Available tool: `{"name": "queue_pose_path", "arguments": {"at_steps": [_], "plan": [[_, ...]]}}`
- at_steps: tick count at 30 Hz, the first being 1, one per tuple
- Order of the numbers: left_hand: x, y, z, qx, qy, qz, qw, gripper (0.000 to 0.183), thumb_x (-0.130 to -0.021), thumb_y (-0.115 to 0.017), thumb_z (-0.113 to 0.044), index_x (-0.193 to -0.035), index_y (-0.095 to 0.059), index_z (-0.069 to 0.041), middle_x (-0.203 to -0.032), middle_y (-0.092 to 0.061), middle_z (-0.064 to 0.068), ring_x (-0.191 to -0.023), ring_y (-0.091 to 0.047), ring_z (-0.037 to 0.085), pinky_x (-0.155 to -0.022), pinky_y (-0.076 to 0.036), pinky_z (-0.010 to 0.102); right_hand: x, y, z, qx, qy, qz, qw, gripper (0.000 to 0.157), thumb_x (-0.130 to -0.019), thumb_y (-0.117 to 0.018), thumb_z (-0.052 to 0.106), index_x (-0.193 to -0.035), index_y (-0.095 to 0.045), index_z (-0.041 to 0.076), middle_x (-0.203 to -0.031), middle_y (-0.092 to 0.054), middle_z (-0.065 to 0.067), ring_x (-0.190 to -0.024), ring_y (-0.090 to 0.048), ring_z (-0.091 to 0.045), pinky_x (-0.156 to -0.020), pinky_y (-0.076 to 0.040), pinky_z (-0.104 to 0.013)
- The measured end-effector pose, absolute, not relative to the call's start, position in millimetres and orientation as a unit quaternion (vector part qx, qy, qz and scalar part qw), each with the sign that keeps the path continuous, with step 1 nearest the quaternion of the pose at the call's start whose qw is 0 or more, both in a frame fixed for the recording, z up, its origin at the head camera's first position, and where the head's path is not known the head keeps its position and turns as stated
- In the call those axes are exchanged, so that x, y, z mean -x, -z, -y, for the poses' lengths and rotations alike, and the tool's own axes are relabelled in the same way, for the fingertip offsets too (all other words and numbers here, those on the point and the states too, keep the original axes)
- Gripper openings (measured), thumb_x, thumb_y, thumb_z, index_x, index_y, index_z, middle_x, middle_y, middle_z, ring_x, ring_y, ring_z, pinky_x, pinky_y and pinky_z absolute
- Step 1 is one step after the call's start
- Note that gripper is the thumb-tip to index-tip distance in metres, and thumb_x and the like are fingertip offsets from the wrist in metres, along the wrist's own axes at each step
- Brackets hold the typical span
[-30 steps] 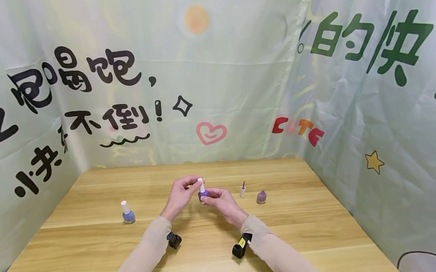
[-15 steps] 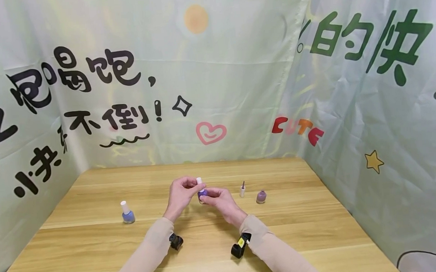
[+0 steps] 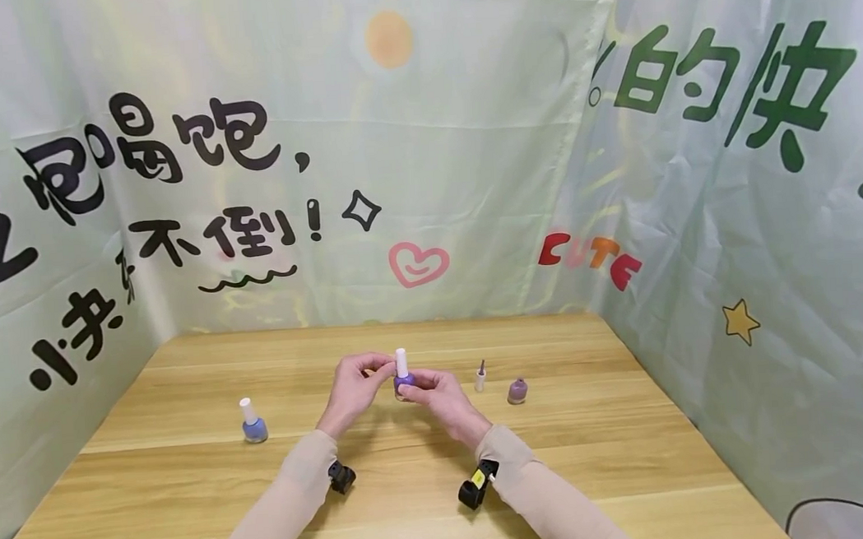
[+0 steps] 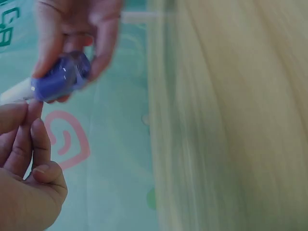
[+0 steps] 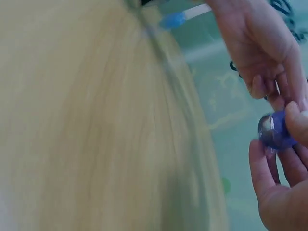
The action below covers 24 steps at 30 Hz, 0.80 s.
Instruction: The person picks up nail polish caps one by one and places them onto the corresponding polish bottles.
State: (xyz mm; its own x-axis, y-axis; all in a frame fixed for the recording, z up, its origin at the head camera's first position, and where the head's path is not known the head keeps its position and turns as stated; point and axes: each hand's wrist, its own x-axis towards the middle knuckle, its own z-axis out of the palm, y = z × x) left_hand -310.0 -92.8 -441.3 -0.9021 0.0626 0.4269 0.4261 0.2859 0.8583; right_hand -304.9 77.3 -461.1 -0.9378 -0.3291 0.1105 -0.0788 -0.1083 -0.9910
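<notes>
A purple nail polish bottle (image 3: pixel 405 384) with a white cap (image 3: pixel 401 362) stands upright in my right hand (image 3: pixel 443 401), held between thumb and fingers above the table. My left hand (image 3: pixel 353 390) has its thumb and forefinger together at the cap's left side. The whole cap shows in the head view, and whether those fingertips pinch it is not clear. In the left wrist view the same bottle (image 4: pixel 60 79) lies in the right fingers, with the left fingertips against the cap's edge. The right wrist view shows the purple glass (image 5: pixel 276 130) under my right thumb.
On the wooden table (image 3: pixel 156 501), a blue nail polish bottle (image 3: pixel 254 429) with a white cap stands left. At right stand an uncapped mauve bottle (image 3: pixel 517 391) and its white cap (image 3: pixel 480 378), brush pointing up. Printed curtains (image 3: pixel 470 176) surround the table.
My left thumb and fingers first cover part of the white cap, then draw back to its left side, so the cap shows whole. The right hand keeps its hold on the bottle.
</notes>
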Motion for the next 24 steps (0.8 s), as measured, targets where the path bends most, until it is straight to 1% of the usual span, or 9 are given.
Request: {"name": "queue_pose_path", "arguments": {"at_steps": [4,8,10,13,16,18,21,24], "plan": [[307.1,438.0,95.1,0.162,0.564,0.793,0.167,0.011,-0.085,-0.065,-0.026,-0.091,-0.072,-0.022,-0.083,-0.067,-0.007,-0.073,-0.055,0.014,-0.057,-0.043,0.027,304.2,454.5,-75.4,0.159,0.72,-0.672,0.071,0.032,-0.081,-0.068,0.012,-0.11,-0.063,0.001,-0.101,-0.066,-0.014,-0.089,-0.064,-0.02,-0.084,-0.047,-0.034],[305.5,433.3,94.9,0.166,0.569,0.788,0.169,0.014,-0.085,-0.064,-0.029,-0.096,-0.071,-0.023,-0.085,-0.066,-0.006,-0.07,-0.054,0.019,-0.053,-0.043,0.028,306.3,450.7,-74.6,0.148,0.722,-0.672,0.076,0.03,-0.08,-0.068,0.009,-0.109,-0.064,0.002,-0.099,-0.067,-0.011,-0.089,-0.064,-0.02,-0.084,-0.047,-0.033],[305.4,432.0,95.0,0.164,0.575,0.783,0.17,0.015,-0.085,-0.064,-0.03,-0.096,-0.071,-0.022,-0.086,-0.066,-0.006,-0.069,-0.053,0.022,-0.051,-0.043,0.029,306.7,449.9,-74.3,0.151,0.718,-0.675,0.08,0.031,-0.08,-0.068,0.006,-0.11,-0.063,0.0,-0.1,-0.066,-0.012,-0.089,-0.064,-0.021,-0.084,-0.047,-0.034],[306.2,430.9,94.2,0.159,0.582,0.778,0.174,0.016,-0.082,-0.067,-0.033,-0.093,-0.072,-0.022,-0.084,-0.066,-0.006,-0.07,-0.054,0.022,-0.051,-0.042,0.029,306.9,450.0,-73.9,0.152,0.713,-0.68,0.08,0.031,-0.079,-0.068,0.003,-0.11,-0.063,-0.002,-0.1,-0.066,-0.013,-0.089,-0.064,-0.02,-0.083,-0.047,-0.034],[307.2,430.0,92.3,0.156,0.579,0.779,0.182,0.02,-0.076,-0.071,-0.039,-0.087,-0.072,-0.022,-0.079,-0.066,-0.007,-0.07,-0.055,0.018,-0.054,-0.042,0.028,306.4,450.6,-72.9,0.152,0.71,-0.684,0.073,0.03,-0.079,-0.069,0.005,-0.108,-0.064,0.0,-0.1,-0.066,-0.012,-0.089,-0.064,-0.02,-0.083,-0.047,-0.033],[307.4,429.6,90.5,0.15,0.573,0.782,0.192,0.02,-0.073,-0.074,-0.04,-0.083,-0.072,-0.023,-0.074,-0.065,-0.007,-0.067,-0.055,0.015,-0.053,-0.042,0.028,305.8,451.5,-71.9,0.152,0.707,-0.687,0.069,0.029,-0.078,-0.07,0.007,-0.107,-0.066,0.003,-0.099,-0.067,-0.011,-0.089,-0.064,-0.019,-0.083,-0.047,-0.032],[307.5,429.5,88.3,0.144,0.569,0.785,0.199,0.017,-0.072,-0.075,-0.038,-0.078,-0.071,-0.022,-0.069,-0.064,-0.007,-0.062,-0.055,0.016,-0.05,-0.041,0.027,305.2,453.4,-70.5,0.153,0.704,-0.691,0.065,0.029,-0.078,-0.071,0.009,-0.106,-0.066,0.005,-0.099,-0.067,-0.01,-0.089,-0.064,-0.02,-0.082,-0.048,-0.032],[308.4,429.8,87.3,0.155,0.572,0.784,0.187,0.012,-0.076,-0.074,-0.03,-0.079,-0.071,-0.02,-0.068,-0.064,-0.005,-0.06,-0.056,0.019,-0.05,-0.043,0.027,305.0,455.1,-70.3,0.151,0.703,-0.692,0.061,0.03,-0.078,-0.071,0.01,-0.107,-0.066,0.005,-0.099,-0.067,-0.009,-0.089,-0.064,-0.02,-0.082,-0.048,-0.032]]}}
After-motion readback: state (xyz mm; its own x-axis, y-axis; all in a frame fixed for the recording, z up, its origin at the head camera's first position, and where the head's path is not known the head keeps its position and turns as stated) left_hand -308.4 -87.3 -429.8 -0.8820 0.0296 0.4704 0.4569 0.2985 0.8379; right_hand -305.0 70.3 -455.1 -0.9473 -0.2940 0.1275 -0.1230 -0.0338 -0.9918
